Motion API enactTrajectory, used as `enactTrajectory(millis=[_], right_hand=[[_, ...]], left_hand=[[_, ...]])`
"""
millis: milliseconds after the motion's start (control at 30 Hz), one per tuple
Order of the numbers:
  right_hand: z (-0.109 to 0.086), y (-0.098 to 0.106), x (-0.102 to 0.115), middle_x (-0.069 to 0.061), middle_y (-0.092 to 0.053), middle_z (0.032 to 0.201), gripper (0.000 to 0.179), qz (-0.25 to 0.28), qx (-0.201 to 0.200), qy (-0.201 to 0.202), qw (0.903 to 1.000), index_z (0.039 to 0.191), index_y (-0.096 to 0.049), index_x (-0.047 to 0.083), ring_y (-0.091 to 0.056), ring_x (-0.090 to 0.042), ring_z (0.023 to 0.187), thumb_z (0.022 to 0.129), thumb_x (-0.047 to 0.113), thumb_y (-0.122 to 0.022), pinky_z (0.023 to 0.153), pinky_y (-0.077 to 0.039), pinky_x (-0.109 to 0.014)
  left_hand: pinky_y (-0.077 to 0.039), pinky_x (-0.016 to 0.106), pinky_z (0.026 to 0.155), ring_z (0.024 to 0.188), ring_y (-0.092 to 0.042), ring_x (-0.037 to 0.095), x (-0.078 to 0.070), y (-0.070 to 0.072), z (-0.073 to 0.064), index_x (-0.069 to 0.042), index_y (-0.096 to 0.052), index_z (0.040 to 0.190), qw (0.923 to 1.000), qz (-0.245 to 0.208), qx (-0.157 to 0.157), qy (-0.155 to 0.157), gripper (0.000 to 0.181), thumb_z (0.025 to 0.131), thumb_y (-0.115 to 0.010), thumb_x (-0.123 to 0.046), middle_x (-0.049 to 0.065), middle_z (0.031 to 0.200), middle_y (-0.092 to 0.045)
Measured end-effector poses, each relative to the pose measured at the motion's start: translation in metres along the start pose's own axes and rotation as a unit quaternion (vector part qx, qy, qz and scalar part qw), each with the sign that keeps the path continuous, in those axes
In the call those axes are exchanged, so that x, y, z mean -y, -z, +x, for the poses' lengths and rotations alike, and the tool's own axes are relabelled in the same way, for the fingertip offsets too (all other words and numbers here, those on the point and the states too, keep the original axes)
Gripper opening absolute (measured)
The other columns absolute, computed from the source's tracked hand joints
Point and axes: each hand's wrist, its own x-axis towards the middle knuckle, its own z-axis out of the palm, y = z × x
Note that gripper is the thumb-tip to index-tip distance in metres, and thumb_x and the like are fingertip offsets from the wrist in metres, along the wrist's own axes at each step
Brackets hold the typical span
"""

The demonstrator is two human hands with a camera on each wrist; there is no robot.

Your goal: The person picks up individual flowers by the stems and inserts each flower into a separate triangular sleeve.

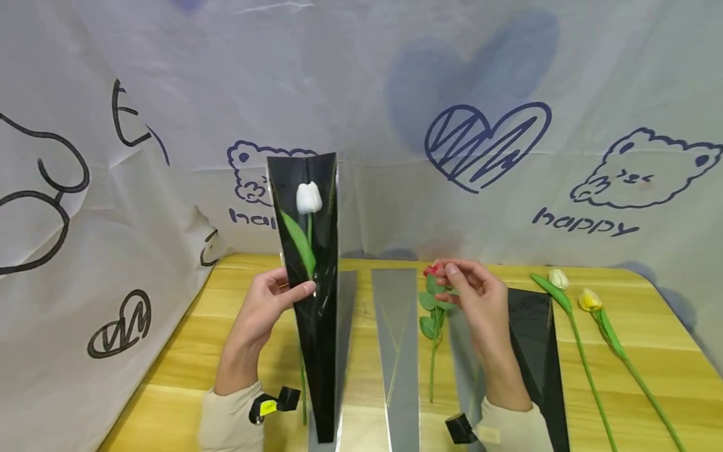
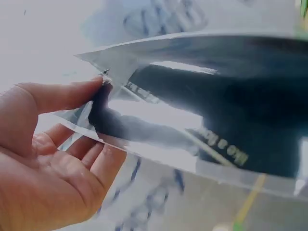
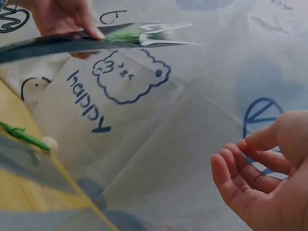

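My left hand (image 1: 271, 295) grips a tall black flower sleeve (image 1: 319, 351) by its side edge, thumb across the front. It stands nearly upright above the table, its narrow end down. Inside the sleeve is a white tulip (image 1: 309, 198) with a green leaf. Clear film along the sleeve's edge and pale lettering show close up beside the left thumb (image 2: 82, 94). My right hand (image 1: 477, 295) holds nothing, its fingers loosely bent. In the head view it overlaps a red rose (image 1: 433, 270) lying on the table; in the right wrist view its fingers (image 3: 240, 173) hang in front of the cloth.
On the wooden table (image 1: 649, 314) lie a grey sleeve (image 1: 403, 370), a black sleeve (image 1: 533, 326), another white tulip (image 1: 559, 279) and a yellow tulip (image 1: 590, 300). A green stem (image 1: 303, 383) shows beside the raised sleeve. A printed cloth (image 1: 361, 94) hangs behind.
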Motion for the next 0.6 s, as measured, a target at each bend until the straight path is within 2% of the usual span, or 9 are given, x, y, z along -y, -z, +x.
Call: enactTrajectory(millis=[133, 233, 333, 400, 467, 500, 600], right_hand=[[-0.001, -0.002, -0.011, -0.004, -0.076, 0.100, 0.026, -0.026, -0.004, -0.022, 0.9994, 0.121, -0.066, -0.007, -0.072, -0.017, 0.087, 0.101, 0.011, -0.066, 0.072, -0.061, -0.034], [-0.002, -0.001, -0.012, 0.000, -0.075, 0.096, 0.024, -0.049, -0.009, -0.039, 0.9980, 0.120, -0.066, -0.007, -0.071, -0.016, 0.086, 0.101, 0.008, -0.065, 0.073, -0.061, -0.034], [-0.002, 0.000, -0.015, -0.003, -0.075, 0.095, 0.021, -0.057, -0.014, -0.049, 0.9971, 0.117, -0.065, -0.009, -0.071, -0.015, 0.085, 0.102, 0.005, -0.064, 0.072, -0.061, -0.035], [-0.001, 0.001, -0.017, -0.007, -0.075, 0.096, 0.020, -0.058, -0.016, -0.047, 0.9970, 0.117, -0.065, -0.009, -0.070, -0.015, 0.084, 0.101, 0.003, -0.063, 0.072, -0.061, -0.035], [0.001, 0.002, -0.020, -0.011, -0.074, 0.097, 0.020, -0.064, -0.015, -0.046, 0.9967, 0.117, -0.065, -0.009, -0.070, -0.015, 0.083, 0.101, 0.003, -0.063, 0.071, -0.061, -0.034], [0.001, 0.002, -0.021, -0.013, -0.074, 0.098, 0.021, -0.070, -0.014, -0.047, 0.9964, 0.118, -0.065, -0.010, -0.070, -0.014, 0.083, 0.102, 0.003, -0.063, 0.071, -0.061, -0.034], [0.001, 0.003, -0.024, -0.015, -0.072, 0.101, 0.022, -0.095, -0.008, -0.057, 0.9938, 0.120, -0.065, -0.009, -0.069, -0.012, 0.082, 0.102, 0.002, -0.061, 0.070, -0.061, -0.032]], left_hand=[[-0.056, 0.028, 0.081, 0.085, -0.065, 0.010, 0.019, 0.046, -0.003, 0.003, -0.070, 0.105, 0.9974, 0.028, -0.040, 0.053, 0.014, 0.096, -0.071, -0.007, -0.003, 0.092, -0.069], [-0.055, 0.026, 0.072, 0.074, -0.064, 0.008, 0.043, 0.080, -0.005, 0.001, -0.069, 0.097, 0.9921, 0.071, -0.053, 0.088, 0.008, 0.096, -0.071, -0.007, -0.006, 0.081, -0.068], [-0.052, 0.025, 0.063, 0.066, -0.060, 0.008, 0.069, 0.104, -0.007, 0.004, -0.068, 0.093, 0.9842, 0.114, -0.055, 0.123, 0.010, 0.095, -0.071, -0.005, -0.006, 0.075, -0.065], [-0.051, 0.025, 0.060, 0.064, -0.059, 0.009, 0.084, 0.113, -0.008, 0.007, -0.068, 0.093, 0.9793, 0.130, -0.055, 0.145, 0.012, 0.095, -0.071, -0.004, -0.003, 0.074, -0.064], [-0.055, 0.027, 0.062, 0.067, -0.062, 0.011, 0.095, 0.117, -0.008, 0.015, -0.066, 0.102, 0.9783, 0.126, -0.049, 0.157, 0.017, 0.095, -0.070, 0.000, 0.002, 0.078, -0.067], [-0.057, 0.028, 0.064, 0.069, -0.065, 0.013, 0.099, 0.118, -0.008, 0.018, -0.064, 0.110, 0.9786, 0.122, -0.043, 0.160, 0.023, 0.094, -0.069, 0.001, 0.006, 0.082, -0.069], [-0.058, 0.030, 0.065, 0.072, -0.067, 0.015, 0.104, 0.119, -0.007, 0.024, -0.055, 0.124, 0.9741, 0.152, -0.042, 0.162, 0.042, 0.092, -0.072, 0.002, 0.015, 0.090, -0.072]])
